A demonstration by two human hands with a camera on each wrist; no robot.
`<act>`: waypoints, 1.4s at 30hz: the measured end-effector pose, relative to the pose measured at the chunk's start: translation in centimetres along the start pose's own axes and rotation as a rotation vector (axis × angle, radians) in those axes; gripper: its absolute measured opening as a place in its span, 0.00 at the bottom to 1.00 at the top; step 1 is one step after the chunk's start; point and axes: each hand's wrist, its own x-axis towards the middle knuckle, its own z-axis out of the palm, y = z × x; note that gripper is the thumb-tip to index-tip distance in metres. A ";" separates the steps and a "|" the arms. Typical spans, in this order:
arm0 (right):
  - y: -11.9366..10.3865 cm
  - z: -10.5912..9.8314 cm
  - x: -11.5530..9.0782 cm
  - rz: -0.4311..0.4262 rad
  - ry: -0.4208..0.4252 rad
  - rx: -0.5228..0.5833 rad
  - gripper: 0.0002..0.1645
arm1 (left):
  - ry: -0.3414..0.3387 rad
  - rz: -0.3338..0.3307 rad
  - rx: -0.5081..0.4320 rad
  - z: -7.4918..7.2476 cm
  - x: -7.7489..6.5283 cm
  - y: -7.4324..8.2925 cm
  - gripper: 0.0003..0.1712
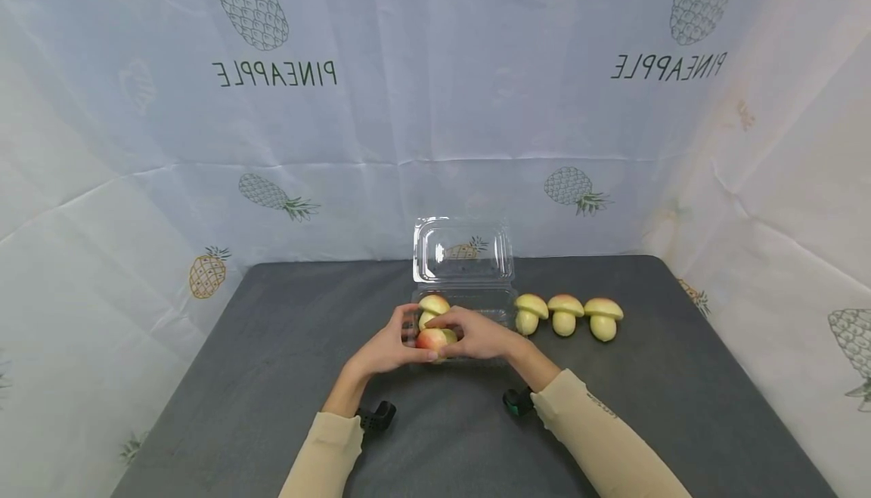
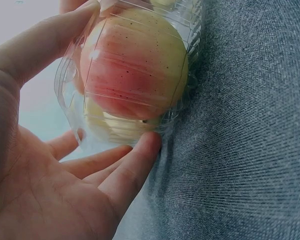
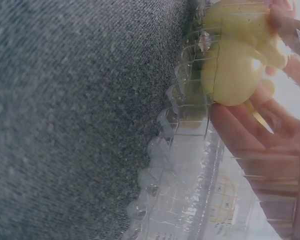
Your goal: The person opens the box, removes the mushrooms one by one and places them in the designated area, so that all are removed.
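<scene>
A mushroom-shaped piece [image 1: 432, 340], with a red-and-yellow cap and pale yellow stem, lies in the front left of the clear plastic clamshell box [image 1: 485, 303]. My right hand [image 1: 479, 334] holds it; the right wrist view shows fingers around its stem [image 3: 235, 75] behind the box wall. Behind it in the box is a second mushroom-shaped piece [image 1: 433, 304]. My left hand [image 1: 386, 345] grips the box's left end, thumb at the near rim and fingers along the outside. Through the plastic, the left wrist view shows the speckled reddish cap [image 2: 135, 65].
Three more mushroom-shaped pieces, at left [image 1: 531, 313], middle [image 1: 565, 313] and right [image 1: 603, 318], stand in a row right of the box. Its lid [image 1: 463, 252] stands raised at the back. A pineapple-print cloth [image 1: 435, 105] hangs behind the dark grey table [image 1: 286, 377].
</scene>
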 end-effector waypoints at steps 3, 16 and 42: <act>-0.1 0.1 0.1 0.010 0.002 -0.004 0.31 | 0.002 0.003 0.003 0.0 0.0 -0.1 0.58; -0.3 -0.5 -0.7 0.046 0.058 -0.031 0.29 | -0.005 0.005 -0.015 -0.1 0.2 -0.1 0.58; -1.6 -3.0 -4.6 0.040 0.167 0.036 0.33 | 0.007 -0.006 -0.042 0.0 0.1 -0.1 0.58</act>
